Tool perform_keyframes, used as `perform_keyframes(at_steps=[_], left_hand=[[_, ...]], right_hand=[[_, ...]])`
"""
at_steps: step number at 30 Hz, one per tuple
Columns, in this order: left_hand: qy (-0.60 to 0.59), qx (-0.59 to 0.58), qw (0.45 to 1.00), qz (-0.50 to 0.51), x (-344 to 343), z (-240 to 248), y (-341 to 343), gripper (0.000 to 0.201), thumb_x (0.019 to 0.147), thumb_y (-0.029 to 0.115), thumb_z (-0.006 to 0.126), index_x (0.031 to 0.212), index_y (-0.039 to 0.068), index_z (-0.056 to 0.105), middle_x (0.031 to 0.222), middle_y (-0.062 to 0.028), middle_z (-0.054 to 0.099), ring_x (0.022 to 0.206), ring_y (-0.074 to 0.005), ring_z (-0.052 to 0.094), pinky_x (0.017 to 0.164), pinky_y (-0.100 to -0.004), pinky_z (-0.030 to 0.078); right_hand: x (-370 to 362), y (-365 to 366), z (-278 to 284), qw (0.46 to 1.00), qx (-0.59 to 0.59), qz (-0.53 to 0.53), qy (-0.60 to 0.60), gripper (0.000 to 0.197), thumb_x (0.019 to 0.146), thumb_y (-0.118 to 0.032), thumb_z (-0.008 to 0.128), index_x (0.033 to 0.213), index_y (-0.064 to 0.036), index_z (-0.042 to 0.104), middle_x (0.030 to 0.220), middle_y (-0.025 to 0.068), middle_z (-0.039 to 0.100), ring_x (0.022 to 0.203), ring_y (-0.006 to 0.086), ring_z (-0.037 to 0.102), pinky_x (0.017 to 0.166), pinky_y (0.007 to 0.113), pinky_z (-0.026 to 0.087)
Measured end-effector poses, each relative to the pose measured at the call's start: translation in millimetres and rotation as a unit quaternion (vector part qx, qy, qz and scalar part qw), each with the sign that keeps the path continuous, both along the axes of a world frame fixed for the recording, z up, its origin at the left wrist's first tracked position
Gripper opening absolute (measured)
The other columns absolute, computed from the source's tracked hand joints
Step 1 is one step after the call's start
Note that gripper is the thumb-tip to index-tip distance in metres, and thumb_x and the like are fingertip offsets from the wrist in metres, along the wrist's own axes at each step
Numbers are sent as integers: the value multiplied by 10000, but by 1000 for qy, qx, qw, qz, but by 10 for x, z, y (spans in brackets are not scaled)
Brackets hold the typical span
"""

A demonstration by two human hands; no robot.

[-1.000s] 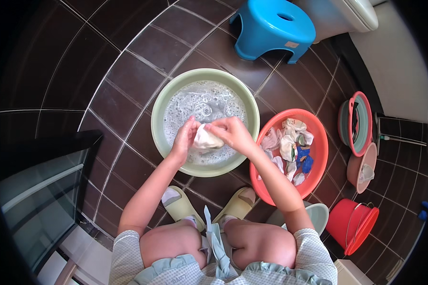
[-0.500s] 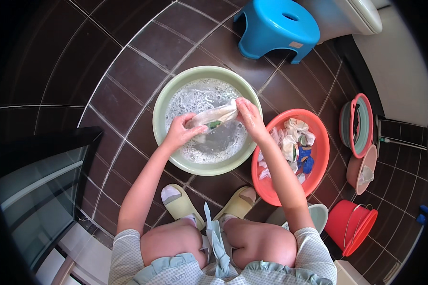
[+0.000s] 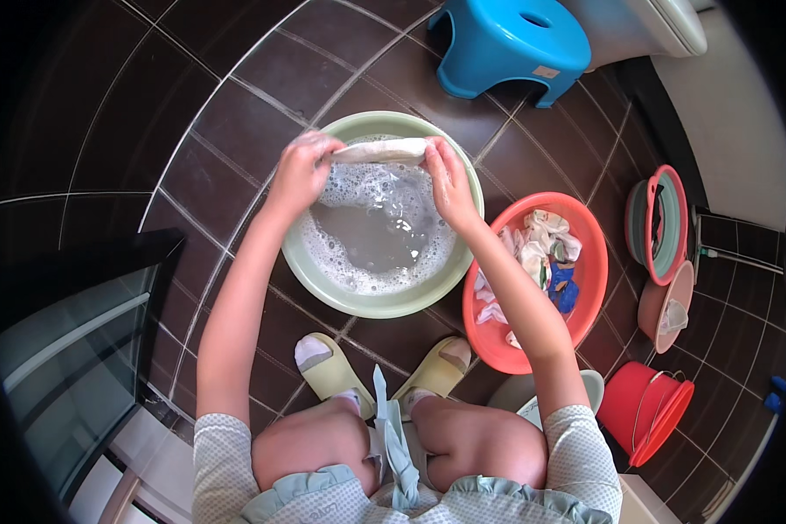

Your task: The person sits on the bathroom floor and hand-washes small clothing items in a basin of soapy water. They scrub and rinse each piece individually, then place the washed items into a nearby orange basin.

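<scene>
A white sock (image 3: 382,152) is stretched level over the far side of a pale green basin (image 3: 362,308). My left hand (image 3: 301,173) is closed on one end of it, its fingers slightly smeared by motion. The other end is pinched in my right hand (image 3: 448,182). Below the sock, the basin holds cloudy soapy water (image 3: 371,234) with white suds round the sides and bubbles near the far rim. On the right, partly behind my right forearm, an orange-red basin (image 3: 596,262) holds a heap of small white and blue cloth pieces (image 3: 546,240).
A blue plastic stool (image 3: 515,44) stands beyond the green basin. Folding basins (image 3: 637,229), a pink basin (image 3: 651,314) and a red bucket (image 3: 633,406) are at the right. A pale basin (image 3: 592,389) sits beside my right knee. A dark glass-panelled frame (image 3: 79,323) is at left.
Both hands have moved away from me toward the far rim, the left one also leftward. The sock is now held straight and level, and its green patch no longer shows.
</scene>
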State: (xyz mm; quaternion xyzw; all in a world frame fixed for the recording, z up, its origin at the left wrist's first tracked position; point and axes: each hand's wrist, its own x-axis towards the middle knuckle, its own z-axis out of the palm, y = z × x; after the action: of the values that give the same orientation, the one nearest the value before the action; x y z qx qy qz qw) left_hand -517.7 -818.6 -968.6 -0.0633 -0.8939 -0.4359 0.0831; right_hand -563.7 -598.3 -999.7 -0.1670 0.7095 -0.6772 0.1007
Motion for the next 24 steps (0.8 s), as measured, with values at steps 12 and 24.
perform_keyframes(at_steps=[12, 24], left_hand=[[12, -100, 989, -108, -196, -534, 196, 329, 675, -66, 449, 932, 47, 620, 890, -154, 609, 872, -309, 571, 789, -370, 442], [-98, -185, 958, -197, 182, -564, 484, 319, 758, 63, 480, 1006, 200, 626, 827, -106, 607, 770, -282, 588, 682, -375, 467]], right_hand=[[-206, 278, -80, 965, 243, 57, 80, 165, 892, -144, 411, 975, -19, 479, 829, 223, 553, 820, 392, 530, 710, 397, 417], [-202, 547, 205, 811, 452, 298, 220, 110, 802, -88, 447, 882, -20, 480, 817, 172, 578, 813, 346, 569, 701, 429, 448]])
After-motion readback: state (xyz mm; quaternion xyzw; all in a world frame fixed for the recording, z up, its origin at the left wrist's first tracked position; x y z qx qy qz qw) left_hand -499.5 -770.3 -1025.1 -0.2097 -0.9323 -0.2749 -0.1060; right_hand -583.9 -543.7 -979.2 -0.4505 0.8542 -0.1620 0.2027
